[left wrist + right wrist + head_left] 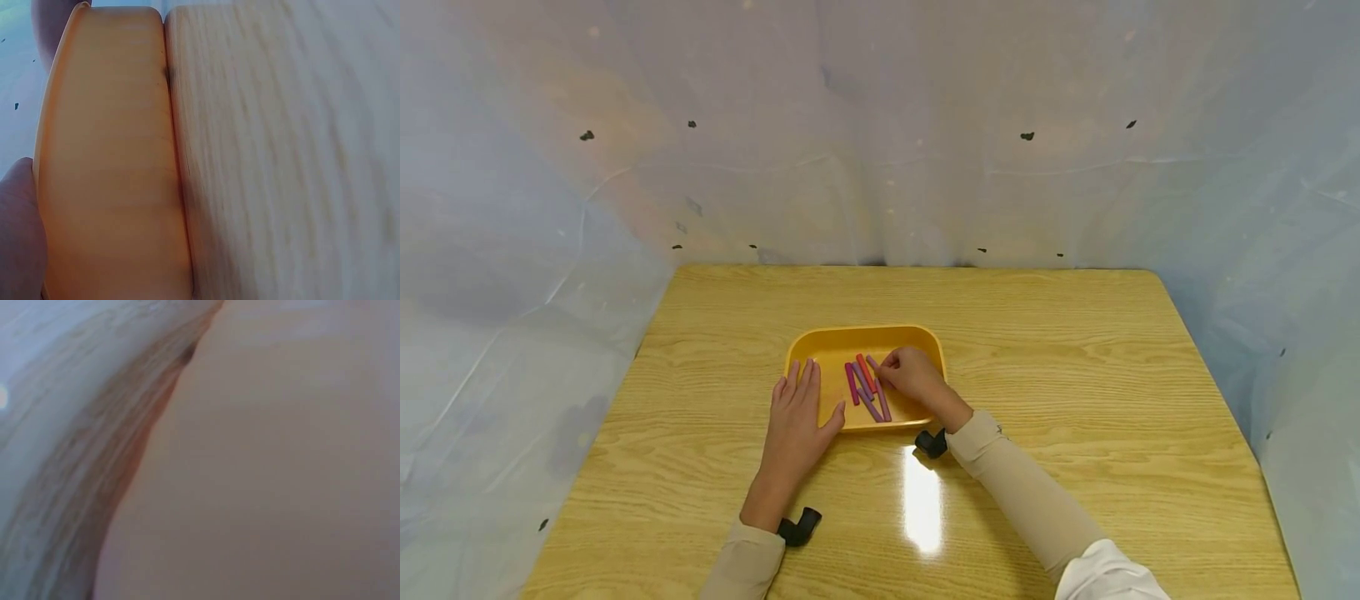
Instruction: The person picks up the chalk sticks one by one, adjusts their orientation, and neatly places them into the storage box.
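Observation:
A yellow tray (865,332) stands on the wooden table, with several slim purple, magenta and red sticks inside. My left hand (797,412) rests over the tray's left side, its fingers straight and the thumb by the front rim. In the left wrist view, part of that hand (22,231) touches the rim beside the tray's outer wall (109,150). Reaching in from the right, my right hand (913,373) pinches a purple stick (872,362) with curled fingers. Beside it lie a red stick (867,373) and a magenta stick (852,383). The right wrist view is too blurred to show the fingers.
The wooden table (1060,358) extends around the tray on every side. Pale sheeting (880,167) with dark marks hangs behind and at both sides. Each wrist wears a black device, one (800,527) on the left and one (931,443) near the tray's front.

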`<state>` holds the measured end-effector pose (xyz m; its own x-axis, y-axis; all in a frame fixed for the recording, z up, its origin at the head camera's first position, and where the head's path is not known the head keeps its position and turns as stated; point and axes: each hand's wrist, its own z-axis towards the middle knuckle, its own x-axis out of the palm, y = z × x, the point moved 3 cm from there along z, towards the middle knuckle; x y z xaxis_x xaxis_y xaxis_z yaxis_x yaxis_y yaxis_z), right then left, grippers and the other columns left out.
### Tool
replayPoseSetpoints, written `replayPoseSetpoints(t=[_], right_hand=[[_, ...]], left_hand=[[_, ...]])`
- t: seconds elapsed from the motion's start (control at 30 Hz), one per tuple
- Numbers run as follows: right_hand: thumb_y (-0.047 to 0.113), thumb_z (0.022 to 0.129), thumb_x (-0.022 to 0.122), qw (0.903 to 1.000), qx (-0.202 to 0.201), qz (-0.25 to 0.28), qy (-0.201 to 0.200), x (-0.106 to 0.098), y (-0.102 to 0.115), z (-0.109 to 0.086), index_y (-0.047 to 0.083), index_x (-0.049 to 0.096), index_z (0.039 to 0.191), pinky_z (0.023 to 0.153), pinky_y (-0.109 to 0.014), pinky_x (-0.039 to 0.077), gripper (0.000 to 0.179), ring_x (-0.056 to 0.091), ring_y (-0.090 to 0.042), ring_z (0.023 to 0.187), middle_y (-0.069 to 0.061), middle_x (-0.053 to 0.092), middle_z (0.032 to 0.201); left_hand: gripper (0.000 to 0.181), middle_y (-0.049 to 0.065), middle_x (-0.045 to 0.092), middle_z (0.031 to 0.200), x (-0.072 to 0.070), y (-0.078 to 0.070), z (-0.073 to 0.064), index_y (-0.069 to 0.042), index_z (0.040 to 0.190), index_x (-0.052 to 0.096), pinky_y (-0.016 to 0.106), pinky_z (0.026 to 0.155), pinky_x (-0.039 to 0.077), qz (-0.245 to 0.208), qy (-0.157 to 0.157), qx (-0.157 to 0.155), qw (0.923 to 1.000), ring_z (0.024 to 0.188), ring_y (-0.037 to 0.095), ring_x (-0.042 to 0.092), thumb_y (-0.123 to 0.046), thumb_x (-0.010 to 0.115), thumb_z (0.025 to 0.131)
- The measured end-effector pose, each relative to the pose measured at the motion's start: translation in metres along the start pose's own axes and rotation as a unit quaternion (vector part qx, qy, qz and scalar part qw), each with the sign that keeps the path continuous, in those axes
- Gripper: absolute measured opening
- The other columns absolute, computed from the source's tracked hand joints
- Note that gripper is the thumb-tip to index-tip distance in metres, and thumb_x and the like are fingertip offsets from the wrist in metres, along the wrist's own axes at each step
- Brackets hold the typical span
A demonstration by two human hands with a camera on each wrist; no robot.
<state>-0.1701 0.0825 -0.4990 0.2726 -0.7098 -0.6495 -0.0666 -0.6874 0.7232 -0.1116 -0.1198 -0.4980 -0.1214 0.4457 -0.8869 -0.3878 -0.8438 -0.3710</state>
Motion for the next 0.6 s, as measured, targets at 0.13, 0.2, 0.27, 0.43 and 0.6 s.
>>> replayPoseSetpoints(t=[0.13,0.2,0.27,0.43,0.6], right_hand=[[0.025,0.089,0.063,1.0,-0.001,-0.004,-0.005,0.0001,-0.0002,0.0006,0.008,0.07,0.078,0.049,-0.022,0.038,0.021,0.049,-0.011,0.054,0.0,0.062,0.064],[0.025,0.089,0.063,1.0,-0.003,-0.005,-0.007,0.0002,0.0,0.0009,0.008,0.07,0.078,0.048,-0.022,0.038,0.021,0.049,-0.011,0.053,0.0,0.062,0.064],[0.024,0.089,0.063,1.0,-0.003,-0.004,-0.008,0.0004,0.0,0.0014,0.008,0.07,0.078,0.048,-0.022,0.038,0.02,0.049,-0.011,0.053,0.0,0.061,0.064],[0.023,0.089,0.063,1.0,-0.002,-0.005,-0.006,0.0007,-0.0009,0.0028,0.008,0.07,0.078,0.05,-0.022,0.039,0.019,0.051,-0.011,0.055,0.001,0.062,0.065],[0.024,0.09,0.062,1.0,-0.002,0.0,-0.002,0.0001,-0.0012,0.0022,0.007,0.07,0.076,0.048,-0.022,0.037,0.023,0.049,-0.011,0.053,-0.004,0.064,0.066]], left_hand=[[0.076,0.016,0.03,0.147,-0.0007,-0.0008,0.0008,0.003,0.142,0.032,0.049,0.109,0.012,-0.002,0.002,0.0,1.0,0.139,0.029,0.016,-0.047,0.051,0.089],[0.076,0.016,0.03,0.147,-0.001,-0.001,0.001,0.003,0.143,0.031,0.049,0.11,0.011,-0.001,0.006,-0.002,1.0,0.139,0.029,0.016,-0.047,0.051,0.089],[0.076,0.015,0.029,0.148,-0.0011,-0.0011,0.0014,0.002,0.143,0.03,0.048,0.11,0.01,-0.001,0.01,-0.005,0.9999,0.14,0.028,0.015,-0.047,0.051,0.089],[0.075,0.014,0.029,0.148,-0.0011,-0.0013,0.002,0.002,0.143,0.031,0.046,0.111,0.009,0.002,0.014,-0.01,0.9999,0.14,0.027,0.014,-0.047,0.049,0.089],[0.075,0.015,0.03,0.147,-0.0007,-0.0015,0.0027,0.003,0.143,0.032,0.047,0.11,0.01,-0.001,0.009,-0.006,0.9999,0.14,0.027,0.015,-0.046,0.051,0.089]])
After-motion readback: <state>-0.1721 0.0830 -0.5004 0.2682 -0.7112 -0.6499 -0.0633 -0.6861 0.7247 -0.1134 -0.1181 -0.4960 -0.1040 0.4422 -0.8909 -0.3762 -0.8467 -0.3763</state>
